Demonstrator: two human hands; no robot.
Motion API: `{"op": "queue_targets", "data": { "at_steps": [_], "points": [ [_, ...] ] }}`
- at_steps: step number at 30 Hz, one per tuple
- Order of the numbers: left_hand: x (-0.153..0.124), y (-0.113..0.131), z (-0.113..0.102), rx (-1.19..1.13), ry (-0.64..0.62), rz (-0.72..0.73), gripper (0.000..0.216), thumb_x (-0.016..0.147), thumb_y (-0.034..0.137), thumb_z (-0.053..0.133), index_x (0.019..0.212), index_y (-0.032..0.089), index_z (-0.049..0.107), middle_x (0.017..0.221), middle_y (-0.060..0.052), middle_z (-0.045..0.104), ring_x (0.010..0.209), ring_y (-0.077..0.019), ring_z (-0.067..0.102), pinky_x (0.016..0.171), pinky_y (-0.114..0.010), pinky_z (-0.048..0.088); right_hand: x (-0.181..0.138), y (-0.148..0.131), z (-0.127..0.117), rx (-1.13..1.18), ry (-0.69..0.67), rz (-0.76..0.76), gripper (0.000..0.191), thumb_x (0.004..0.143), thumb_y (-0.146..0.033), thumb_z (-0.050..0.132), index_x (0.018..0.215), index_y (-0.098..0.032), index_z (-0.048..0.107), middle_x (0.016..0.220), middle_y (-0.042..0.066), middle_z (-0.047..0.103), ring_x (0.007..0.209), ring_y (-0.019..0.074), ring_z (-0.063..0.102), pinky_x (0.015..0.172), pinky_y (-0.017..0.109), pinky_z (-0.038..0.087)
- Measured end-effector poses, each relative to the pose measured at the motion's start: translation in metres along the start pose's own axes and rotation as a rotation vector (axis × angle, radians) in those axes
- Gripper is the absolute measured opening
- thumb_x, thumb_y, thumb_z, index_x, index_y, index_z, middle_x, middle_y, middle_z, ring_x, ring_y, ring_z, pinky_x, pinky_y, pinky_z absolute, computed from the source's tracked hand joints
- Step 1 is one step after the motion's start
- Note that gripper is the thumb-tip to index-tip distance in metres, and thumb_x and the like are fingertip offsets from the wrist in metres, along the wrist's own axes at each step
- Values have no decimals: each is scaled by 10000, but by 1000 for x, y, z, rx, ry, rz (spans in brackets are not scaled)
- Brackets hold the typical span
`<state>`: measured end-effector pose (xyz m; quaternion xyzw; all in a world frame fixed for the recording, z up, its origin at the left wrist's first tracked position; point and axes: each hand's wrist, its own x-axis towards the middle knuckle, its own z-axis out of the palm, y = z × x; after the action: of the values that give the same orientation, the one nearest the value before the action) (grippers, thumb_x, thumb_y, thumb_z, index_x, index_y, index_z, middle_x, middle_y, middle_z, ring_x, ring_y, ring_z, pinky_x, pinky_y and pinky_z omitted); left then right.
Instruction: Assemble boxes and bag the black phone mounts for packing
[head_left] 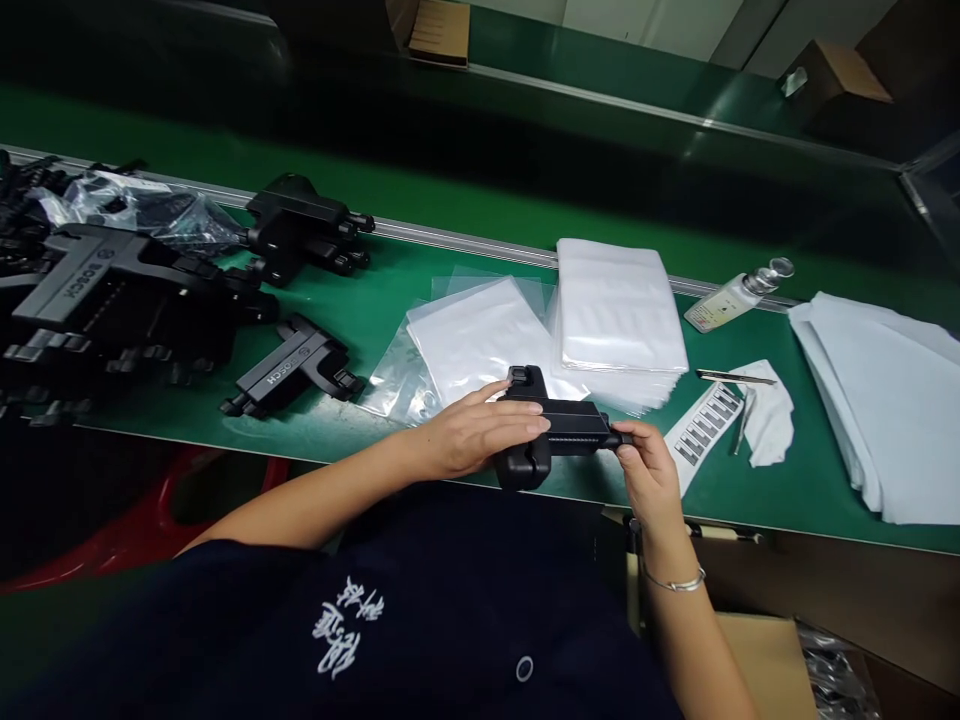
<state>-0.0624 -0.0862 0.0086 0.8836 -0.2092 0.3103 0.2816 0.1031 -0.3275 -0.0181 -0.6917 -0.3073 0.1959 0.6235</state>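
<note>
Navy shirt point(442, 610) nearest; left hand point(476, 437) clasps, right hand point(651, 470) pinches one black plastic device point(577, 423); two BOSCH-labelled devices point(286, 370) lie left.

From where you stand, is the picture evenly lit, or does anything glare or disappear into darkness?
In the head view, unevenly: a pale sheen marks the green table near its front edge; in the head view, the heaped black parts merge darkly; in the head view, both hands and the black device look reasonably sharp.
</note>
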Motion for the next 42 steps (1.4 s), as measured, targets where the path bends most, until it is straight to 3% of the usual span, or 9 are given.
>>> {"op": "queue_targets", "data": {
  "at_steps": [4,9,12,14,17,22,27,32,42],
  "points": [
    [2,5,-3,-139,-7,-131,546,894,159,551,1397,270,366,1240,-82,670,1225,-207,580,1109,-475,362,-2,-11,-1,-183,0,-139,240,922,-401,547,1087,-241,618,914,40,661,757,165,622,673,305,522],
    [7,12,5,-773,209,-966,565,716,526,740,1135,176,596,1067,-92,688,933,-247,665,790,-336,533,-9,-31,-3,-625,-63,-532,318,948,-425,498,1177,-226,593,910,79,689,754,193,632,657,322,500],
    [8,16,12,-1068,281,-1210,548,713,567,723,1063,159,617,935,-68,680,799,-206,646,680,-285,508,-13,-35,0,-722,-105,-663,368,943,-520,446,1046,-226,642,769,71,671,647,187,593,580,319,456],
    [6,18,12,-1014,281,-1191,591,684,581,746,1081,164,613,949,-69,672,830,-214,640,702,-288,505,-13,-35,5,-627,-56,-526,386,946,-534,404,964,-227,638,719,60,637,615,180,570,566,321,450],
    [2,21,3,-680,208,-1005,661,615,549,813,1128,195,594,1031,-76,669,947,-254,639,802,-328,511,-9,-35,17,-247,47,-56,341,924,-530,426,905,-233,594,613,-3,516,527,148,487,498,288,427],
    [0,22,-8,-383,4,-664,570,616,397,852,1103,240,601,1059,-80,694,989,-254,655,876,-364,511,3,-32,30,347,-96,573,310,829,-520,577,796,-214,540,485,-101,280,407,70,249,404,202,299],
    [-4,15,2,-518,282,-983,605,651,515,795,1123,200,583,1039,-68,676,940,-238,648,805,-331,519,-5,-25,29,244,20,320,455,896,-613,443,1049,-210,588,567,-53,487,481,112,448,573,289,495],
    [-3,3,10,-828,527,-1149,556,689,583,744,1028,171,590,963,-57,659,935,-221,619,781,-297,499,-9,-21,38,-69,24,-10,361,873,-495,582,1118,-237,645,1139,92,626,1101,239,579,969,412,466],
    [-1,0,12,-654,488,-994,667,698,660,696,1129,177,534,1029,-75,650,970,-233,609,840,-326,468,12,-14,70,156,185,202,291,875,-489,566,831,-208,631,839,34,618,872,184,594,896,367,476]
  ]
}}
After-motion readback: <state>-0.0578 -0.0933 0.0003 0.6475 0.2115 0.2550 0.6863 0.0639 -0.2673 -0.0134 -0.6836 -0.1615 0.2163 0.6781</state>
